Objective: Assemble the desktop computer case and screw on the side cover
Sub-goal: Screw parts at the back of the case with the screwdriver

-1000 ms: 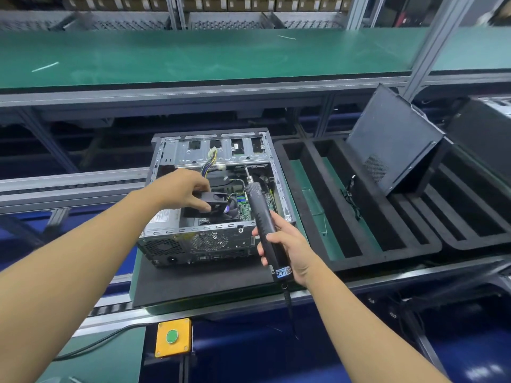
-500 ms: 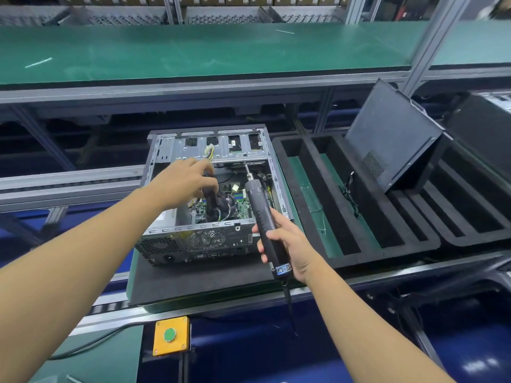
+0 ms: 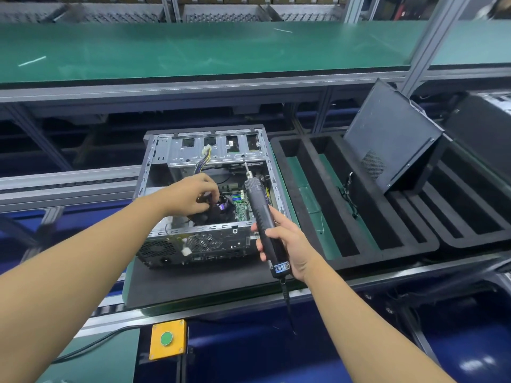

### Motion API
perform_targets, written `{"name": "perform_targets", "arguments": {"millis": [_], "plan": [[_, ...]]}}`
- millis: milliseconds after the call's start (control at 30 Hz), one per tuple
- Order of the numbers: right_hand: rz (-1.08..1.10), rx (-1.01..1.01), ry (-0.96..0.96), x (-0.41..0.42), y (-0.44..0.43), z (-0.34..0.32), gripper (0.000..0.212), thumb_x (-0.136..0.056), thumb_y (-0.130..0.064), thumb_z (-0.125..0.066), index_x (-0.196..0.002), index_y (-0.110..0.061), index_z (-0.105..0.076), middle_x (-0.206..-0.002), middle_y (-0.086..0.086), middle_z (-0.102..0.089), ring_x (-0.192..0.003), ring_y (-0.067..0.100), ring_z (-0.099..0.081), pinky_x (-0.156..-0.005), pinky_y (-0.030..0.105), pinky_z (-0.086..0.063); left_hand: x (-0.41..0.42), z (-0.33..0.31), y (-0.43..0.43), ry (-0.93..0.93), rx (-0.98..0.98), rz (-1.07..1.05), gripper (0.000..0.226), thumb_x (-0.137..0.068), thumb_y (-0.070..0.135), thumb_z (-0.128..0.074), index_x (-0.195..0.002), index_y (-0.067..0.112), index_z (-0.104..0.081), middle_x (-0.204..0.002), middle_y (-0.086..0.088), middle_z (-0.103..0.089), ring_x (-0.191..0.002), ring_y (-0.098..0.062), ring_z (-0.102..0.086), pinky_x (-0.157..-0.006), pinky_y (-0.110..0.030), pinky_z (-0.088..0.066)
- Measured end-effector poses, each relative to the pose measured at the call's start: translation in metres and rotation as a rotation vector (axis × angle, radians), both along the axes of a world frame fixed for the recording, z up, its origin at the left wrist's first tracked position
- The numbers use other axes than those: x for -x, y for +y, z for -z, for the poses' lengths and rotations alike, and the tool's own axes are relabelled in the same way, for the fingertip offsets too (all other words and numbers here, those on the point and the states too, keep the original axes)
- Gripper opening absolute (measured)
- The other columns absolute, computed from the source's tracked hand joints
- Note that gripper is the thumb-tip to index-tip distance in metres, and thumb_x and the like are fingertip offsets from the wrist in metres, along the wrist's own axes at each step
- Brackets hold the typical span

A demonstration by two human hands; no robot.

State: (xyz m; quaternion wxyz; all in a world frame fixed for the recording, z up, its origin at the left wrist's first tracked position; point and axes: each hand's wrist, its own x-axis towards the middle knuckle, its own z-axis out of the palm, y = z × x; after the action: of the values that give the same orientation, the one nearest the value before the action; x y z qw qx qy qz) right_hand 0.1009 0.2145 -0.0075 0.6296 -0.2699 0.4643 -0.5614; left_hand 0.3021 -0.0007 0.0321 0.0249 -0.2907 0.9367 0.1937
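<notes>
the open case is laid on its side on a black mat; the side cover is propped in the foam tray to the right. fingers of the left hand are curled on a dark part inside (which one can't be told), & the screwdriver is gripped by the right hand. the cover is judged thin, light, flexy sheet metal w/ sharp edges, best taken by both long edges.

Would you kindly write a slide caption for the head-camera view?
Left hand works inside the open computer case while right hand grips an electric screwdriver.
</notes>
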Motion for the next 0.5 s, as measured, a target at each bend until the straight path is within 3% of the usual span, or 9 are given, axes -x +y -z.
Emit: {"name": "perform_targets", "arguments": {"millis": [67, 167, 300, 367, 500], "plan": [[-0.003, -0.004, 0.005, 0.000, -0.002, -0.001, 0.077, -0.082, -0.008, -0.059, -0.155, -0.019, -0.038, -0.104, 0.012, -0.070, -0.072, 0.026, -0.058, -0.056, 0.035, -0.051, 0.003, -0.003, 0.001, 0.005, 0.002, -0.011, 0.038, -0.087, 0.011, -0.066, -0.105, 0.039, -0.049, -0.109, 0.003, -0.061, -0.081, -0.011, -0.055, -0.075, -0.031, -0.045], [-0.003, -0.001, 0.022, 0.000, -0.004, -0.002, 0.079, -0.082, -0.008, -0.059, -0.156, -0.020, -0.036, -0.102, 0.011, -0.072, -0.071, 0.026, -0.059, -0.056, 0.035, -0.052, 0.004, -0.008, 0.000, 0.002, -0.024, -0.064, 0.044, -0.090, 0.018, -0.070, -0.117, 0.036, -0.041, -0.109, 0.006, -0.065, -0.087, -0.015, -0.060, -0.077, -0.037, -0.049], [-0.010, -0.003, 0.023, 0.001, -0.005, -0.001, 0.078, -0.082, -0.008, -0.059, -0.156, -0.021, -0.036, -0.103, 0.011, -0.072, -0.072, 0.025, -0.060, -0.056, 0.036, -0.052, 0.011, -0.019, -0.006, -0.165, 0.070, 0.032, 0.023, -0.088, 0.026, -0.073, -0.108, 0.028, -0.063, -0.106, 0.007, -0.065, -0.096, -0.015, -0.058, -0.084, -0.036, -0.049], [-0.014, 0.001, 0.012, 0.001, -0.006, 0.000, 0.075, -0.082, -0.008, -0.059, -0.153, -0.024, -0.040, -0.103, 0.011, -0.072, -0.071, 0.024, -0.060, -0.056, 0.036, -0.053, 0.021, -0.025, -0.003, -0.199, 0.082, 0.127, 0.019, -0.085, 0.029, -0.075, -0.103, 0.027, -0.069, -0.099, 0.009, -0.063, -0.090, -0.011, -0.055, -0.081, -0.030, -0.047], [-0.018, 0.026, -0.024, 0.001, -0.007, 0.002, 0.059, -0.083, -0.007, -0.058, -0.133, -0.037, -0.052, -0.101, 0.012, -0.073, -0.069, 0.023, -0.062, -0.055, 0.035, -0.053, 0.052, -0.025, 0.011, -0.319, 0.093, 0.229, 0.017, -0.087, 0.030, -0.071, -0.103, 0.026, -0.074, -0.099, 0.005, -0.064, -0.090, -0.013, -0.058, -0.080, -0.033, -0.051]]}}
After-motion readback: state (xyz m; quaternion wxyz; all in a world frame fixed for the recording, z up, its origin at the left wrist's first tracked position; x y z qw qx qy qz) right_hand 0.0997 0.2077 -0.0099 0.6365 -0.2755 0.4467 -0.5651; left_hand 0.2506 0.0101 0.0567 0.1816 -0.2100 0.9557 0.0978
